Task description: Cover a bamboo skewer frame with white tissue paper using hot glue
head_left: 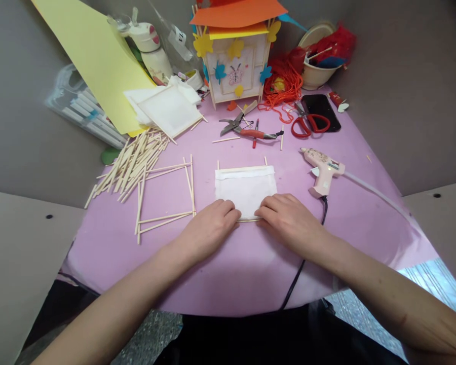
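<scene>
A white sheet of paper or thin cloth point(245, 191) lies on the pink tabletop point(251, 279), over a frame of thin wooden sticks. Stick ends show at its far corners, and one stick point(250, 220) runs along its near edge. My left hand point(209, 230) rests flat on the sheet's near left corner, and my right hand point(287, 219) rests on the near right corner. Both press down with their fingers together, and neither grips anything. The part of the frame under the sheet is hidden.
A square of loose sticks point(164, 197) and a heap of sticks point(131, 165) lie to the left. A pink glue gun point(323, 170) sits right, its black cord crossing the table. Red scissors point(309, 124), pruning shears point(247, 128) and a paper-decorated stick lantern point(233, 63) stand beyond.
</scene>
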